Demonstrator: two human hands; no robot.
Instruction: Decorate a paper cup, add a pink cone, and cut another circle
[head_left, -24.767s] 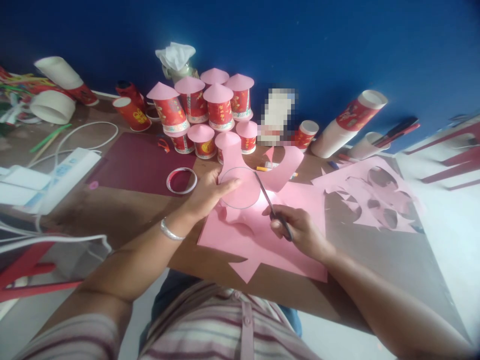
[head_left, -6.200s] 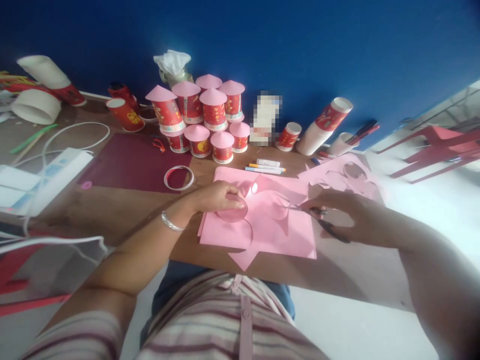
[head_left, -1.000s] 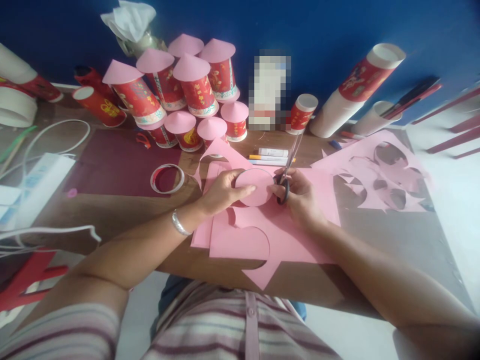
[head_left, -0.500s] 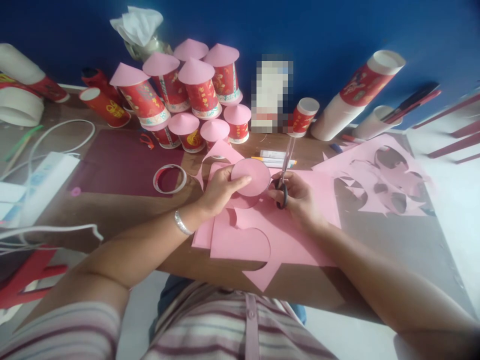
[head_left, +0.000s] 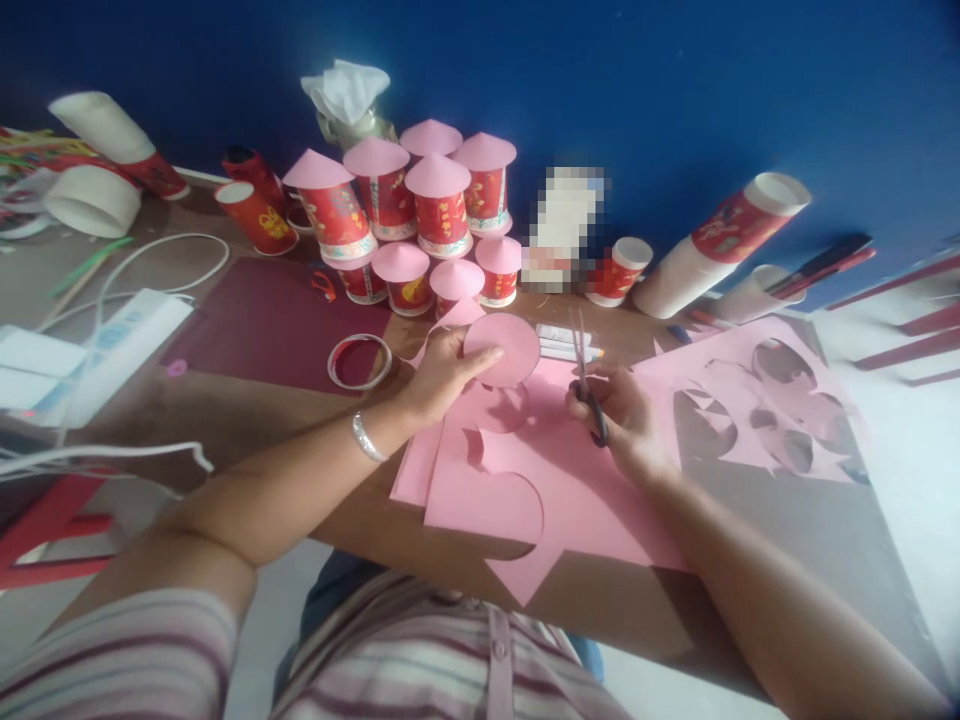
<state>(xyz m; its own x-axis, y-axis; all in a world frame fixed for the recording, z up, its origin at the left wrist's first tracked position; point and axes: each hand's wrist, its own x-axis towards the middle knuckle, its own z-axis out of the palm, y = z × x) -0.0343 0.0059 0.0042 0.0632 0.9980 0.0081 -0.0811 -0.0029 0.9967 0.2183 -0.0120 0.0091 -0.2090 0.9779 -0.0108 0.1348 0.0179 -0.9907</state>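
Observation:
My left hand (head_left: 441, 372) pinches a cut-out pink paper circle (head_left: 502, 350) and holds it up above the pink paper sheets (head_left: 525, 480) lying on the table. My right hand (head_left: 622, 420) grips a pair of scissors (head_left: 585, 375) with its blades pointing away from me, just right of the circle. The sheets below show round holes where circles have been cut out. A silver bracelet sits on my left wrist.
Red paper cups with pink cone lids (head_left: 420, 215) are stacked at the back by the blue wall. A tape ring (head_left: 360, 361), markers (head_left: 562, 340), a cut-up pink sheet (head_left: 757, 410), a lying cup stack (head_left: 720, 240) and a power strip (head_left: 112, 345) lie around.
The circle has come free of the sheet and my left hand has lifted it slightly. My right hand with the scissors has drawn away to the right.

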